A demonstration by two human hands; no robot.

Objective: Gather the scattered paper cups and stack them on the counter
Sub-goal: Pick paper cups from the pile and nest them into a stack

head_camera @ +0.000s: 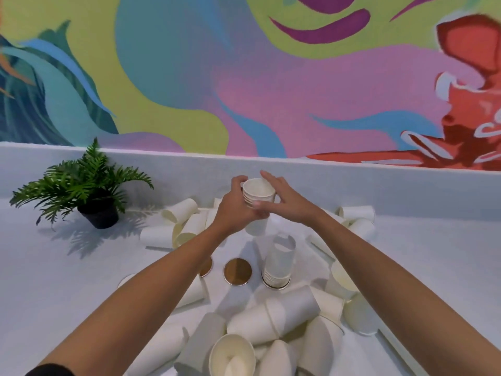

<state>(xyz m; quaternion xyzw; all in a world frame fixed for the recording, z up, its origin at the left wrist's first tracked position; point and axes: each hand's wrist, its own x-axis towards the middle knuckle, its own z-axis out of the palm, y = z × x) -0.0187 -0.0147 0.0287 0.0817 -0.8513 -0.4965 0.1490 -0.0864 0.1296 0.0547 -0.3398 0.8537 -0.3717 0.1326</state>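
Held stack (257,195): plain white nested paper cups, mouth up, raised off the counter (54,280) beyond the standing stack and slightly left of it.
Left hand (234,210): fingers curled round the held stack's side, gripping it.
Right hand (282,198): fingers nearly straight, reaching over the held stack's rim; thumb against its side (no curl round it).
Standing stack (278,263): cups upside down on a round base.
Cork coaster (237,271): just left of the standing stack.
Loose cups (273,318): lying tipped all around the standing stack.
Potted fern (89,185): far left of the standing stack.
Mural (244,77): colourful wall behind the standing stack.
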